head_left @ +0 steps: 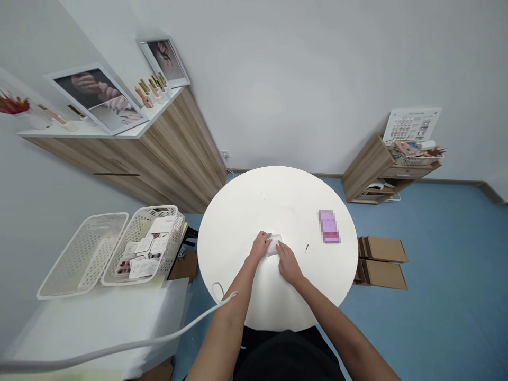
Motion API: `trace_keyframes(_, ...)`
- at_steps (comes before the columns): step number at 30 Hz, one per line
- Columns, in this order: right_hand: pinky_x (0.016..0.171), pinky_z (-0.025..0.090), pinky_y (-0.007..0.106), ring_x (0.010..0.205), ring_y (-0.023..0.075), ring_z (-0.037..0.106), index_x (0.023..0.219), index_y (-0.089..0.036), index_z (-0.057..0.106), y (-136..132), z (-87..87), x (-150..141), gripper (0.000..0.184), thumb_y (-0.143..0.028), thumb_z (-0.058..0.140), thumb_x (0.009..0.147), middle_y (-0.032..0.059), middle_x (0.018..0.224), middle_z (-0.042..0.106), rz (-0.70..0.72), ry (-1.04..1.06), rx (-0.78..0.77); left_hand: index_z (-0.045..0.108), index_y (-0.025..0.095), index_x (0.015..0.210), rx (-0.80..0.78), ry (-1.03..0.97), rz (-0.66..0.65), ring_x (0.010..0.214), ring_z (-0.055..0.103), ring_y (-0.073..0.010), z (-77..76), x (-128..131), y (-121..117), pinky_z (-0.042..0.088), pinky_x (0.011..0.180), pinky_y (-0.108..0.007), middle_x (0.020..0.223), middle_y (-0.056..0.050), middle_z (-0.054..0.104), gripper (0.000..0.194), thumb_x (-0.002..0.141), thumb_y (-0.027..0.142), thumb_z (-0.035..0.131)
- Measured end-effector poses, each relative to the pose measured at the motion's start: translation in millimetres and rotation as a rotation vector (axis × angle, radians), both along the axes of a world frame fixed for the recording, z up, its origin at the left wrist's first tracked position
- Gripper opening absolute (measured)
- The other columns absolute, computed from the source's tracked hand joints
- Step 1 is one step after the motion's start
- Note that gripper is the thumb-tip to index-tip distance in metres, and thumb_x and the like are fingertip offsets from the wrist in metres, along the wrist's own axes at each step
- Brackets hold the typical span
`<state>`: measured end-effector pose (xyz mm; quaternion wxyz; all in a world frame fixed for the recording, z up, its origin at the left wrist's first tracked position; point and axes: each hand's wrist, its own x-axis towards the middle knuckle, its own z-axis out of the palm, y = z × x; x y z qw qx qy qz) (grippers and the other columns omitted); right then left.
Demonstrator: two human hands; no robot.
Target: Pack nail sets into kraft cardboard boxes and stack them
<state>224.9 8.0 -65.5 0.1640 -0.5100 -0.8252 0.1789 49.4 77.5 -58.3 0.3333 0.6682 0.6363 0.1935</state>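
**Small translucent packet point(273, 245) closed between the left hand point(260, 247) and right hand point(288, 263), on the round white table point(216, 222).**

Fingers curl onto opposite sides of the packet, which is on the table's near half. It looks light and soft, probably best taken by its edges. Beyond lie a pixelated pink box point(329, 226), unreadable, a white plastic basket point(137, 225) of printed cards, and cardboard boxes point(383, 248). No packet writing is legible.

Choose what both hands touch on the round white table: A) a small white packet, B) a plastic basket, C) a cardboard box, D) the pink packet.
A: the left hand and right hand meet on the small white packet, while the pink packet lies apart from them.
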Motion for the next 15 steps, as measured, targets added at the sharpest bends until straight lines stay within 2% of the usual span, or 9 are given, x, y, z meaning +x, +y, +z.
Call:
trace_keyframes(3, 0.117, 0.025, 0.048, 0.147, 0.0256, 0.022, 0.150, -0.012, 0.032, -3, -4.6, 0, 0.078, 0.003, 0.037, 0.074, 0.0111, 0.158, 0.030, 0.067, -0.184, -0.042, 0.061, 0.020, 0.122, 0.095, 0.101, 0.047, 0.096, 0.062, -0.0171, -5.6, 9, -13, 0.053, 0.085, -0.032, 0.120, -0.008, 0.055, 0.035, 0.093, 0.017, 0.041)
trace_keyframes(5, 0.118, 0.021, 0.048, 0.147, 0.0252, 0.021, 0.151, -0.012, 0.033, -2, -3.9, 1, 0.077, 0.002, 0.037, 0.075, 0.0097, 0.159, 0.028, 0.075, -0.251, -0.062, 0.057, 0.020, 0.128, 0.184, 0.200, 0.039, 0.106, 0.060, -0.0191, -9.2, 16, -29, 0.052, 0.089, -0.034, 0.128, -0.010, 0.055, 0.040, 0.094, 0.014, 0.035)
trace_keyframes(7, 0.119, 0.019, 0.047, 0.147, 0.0241, 0.024, 0.150, -0.013, 0.036, 1, -0.3, 3, 0.074, 0.001, 0.037, 0.077, 0.0087, 0.159, 0.030, 0.078, -0.276, -0.073, 0.052, 0.020, 0.134, 0.260, 0.295, 0.011, 0.120, 0.054, -0.0221, -12.1, 23, -48, 0.046, 0.100, -0.040, 0.136, -0.011, 0.054, 0.046, 0.094, 0.012, 0.032)
trace_keyframes(9, 0.119, 0.018, 0.047, 0.145, 0.0235, 0.028, 0.148, -0.015, 0.040, 4, 4.3, 4, 0.069, -0.002, 0.037, 0.080, 0.0084, 0.157, 0.034, 0.083, -0.286, -0.086, 0.045, 0.023, 0.142, 0.274, 0.334, 0.016, 0.134, 0.044, -0.0256, -12.6, 30, -67, 0.034, 0.112, -0.049, 0.148, -0.009, 0.046, 0.051, 0.092, 0.012, 0.036)
trace_keyframes(12, 0.118, 0.018, 0.049, 0.142, 0.0252, 0.034, 0.145, -0.015, 0.045, 9, 9.0, 6, 0.065, -0.004, 0.036, 0.081, 0.0100, 0.153, 0.040, 0.073, -0.307, -0.094, 0.029, 0.027, 0.152, 0.263, 0.394, 0.024, 0.147, 0.023, -0.0296, -5.6, 34, -88, 0.020, 0.117, -0.059, 0.160, -0.006, 0.027, 0.060, 0.093, 0.020, 0.040)
trace_keyframes(15, 0.117, 0.019, 0.051, 0.143, 0.0269, 0.032, 0.148, -0.015, 0.040, 11, 9.2, 0, 0.069, -0.004, 0.036, 0.080, 0.0120, 0.153, 0.041, 0.063, -0.310, -0.025, 0.022, 0.025, 0.154, 0.266, 0.421, 0.111, 0.150, 0.011, -0.0308, 7.5, 17, -105, 0.015, 0.117, -0.061, 0.164, -0.007, 0.014, 0.064, 0.094, 0.026, 0.041)
